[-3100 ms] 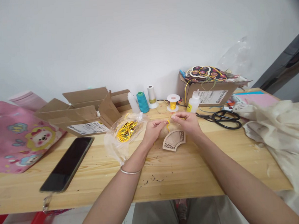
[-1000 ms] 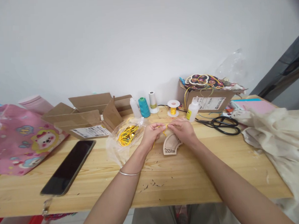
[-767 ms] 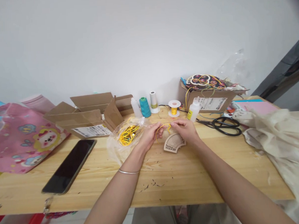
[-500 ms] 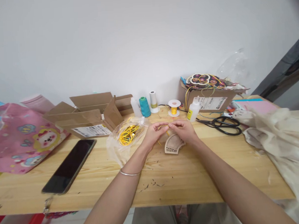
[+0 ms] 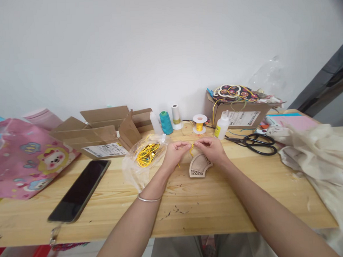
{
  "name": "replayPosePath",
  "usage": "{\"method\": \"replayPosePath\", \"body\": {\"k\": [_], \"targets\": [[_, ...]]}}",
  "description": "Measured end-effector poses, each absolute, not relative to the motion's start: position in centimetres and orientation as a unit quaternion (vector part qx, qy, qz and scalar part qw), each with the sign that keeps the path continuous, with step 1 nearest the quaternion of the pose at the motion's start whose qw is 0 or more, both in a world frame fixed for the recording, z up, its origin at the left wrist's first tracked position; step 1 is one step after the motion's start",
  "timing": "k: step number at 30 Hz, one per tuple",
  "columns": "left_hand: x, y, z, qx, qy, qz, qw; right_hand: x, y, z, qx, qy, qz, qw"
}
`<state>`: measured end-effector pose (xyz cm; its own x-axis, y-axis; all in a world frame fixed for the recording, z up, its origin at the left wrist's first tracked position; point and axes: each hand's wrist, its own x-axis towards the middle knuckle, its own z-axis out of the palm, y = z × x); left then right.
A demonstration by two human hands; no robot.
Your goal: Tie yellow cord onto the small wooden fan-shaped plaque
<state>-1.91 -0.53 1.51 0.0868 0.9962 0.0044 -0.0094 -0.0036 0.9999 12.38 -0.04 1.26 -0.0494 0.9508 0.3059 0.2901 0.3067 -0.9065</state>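
My left hand (image 5: 175, 154) and my right hand (image 5: 212, 149) meet over the middle of the wooden table (image 5: 209, 202). Both pinch a thin yellow cord (image 5: 191, 149) that loops down between the fingertips. A fan-shaped wooden cut-out (image 5: 199, 166) lies on the table just below my right hand, partly under it. A clear plastic bag with a tangle of yellow cord (image 5: 145, 154) lies to the left of my left hand.
A black phone (image 5: 80, 190) lies at the left front. Open cardboard boxes (image 5: 100, 133), thread spools (image 5: 166, 122), a yellow cord reel (image 5: 199, 124), a glue bottle (image 5: 221, 128) and a box of craft pieces (image 5: 239, 110) line the back. Black scissors (image 5: 256, 143) and cream cloth (image 5: 323, 156) lie right.
My hands stayed over the wooden cut-out, working the yellow cord between the fingertips; the loop has changed shape and now hangs short between them. The view has shifted slightly.
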Motion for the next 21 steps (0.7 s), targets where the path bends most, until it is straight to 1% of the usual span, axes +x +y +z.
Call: {"method": "replayPosePath", "body": {"k": [4, 6, 8, 10, 12, 14, 17, 21], "targets": [[-1.9, -0.5, 1.4, 0.523, 0.483, 0.467, 0.526, 12.5, 0.1, 1.1, -0.484, -0.661, 0.291, 0.495], [-1.9, -0.4, 1.3, 0.523, 0.488, 0.465, 0.522, 12.5, 0.2, 1.1, -0.491, -0.649, 0.298, 0.499], [-2.0, -0.3, 1.2, 0.520, 0.495, 0.465, 0.518, 12.6, 0.2, 1.1, -0.504, -0.605, 0.355, 0.503], [-2.1, -0.2, 1.0, 0.514, 0.505, 0.466, 0.514, 12.9, 0.2, 1.3, -0.504, -0.545, 0.446, 0.500], [-2.3, -0.1, 0.9, 0.504, 0.509, 0.470, 0.516, 13.3, 0.2, 1.6, -0.475, -0.493, 0.532, 0.498], [-2.4, 0.0, 0.8, 0.494, 0.506, 0.475, 0.524, 13.7, 0.1, 2.0, -0.436, -0.457, 0.587, 0.506], [-2.5, 0.1, 0.8, 0.482, 0.501, 0.476, 0.539, 14.1, 0.1, 2.4, -0.401, -0.421, 0.615, 0.533], [-2.4, 0.0, 1.0, 0.479, 0.507, 0.477, 0.534, 14.1, 0.2, 2.5, -0.385, -0.390, 0.614, 0.569]]}}
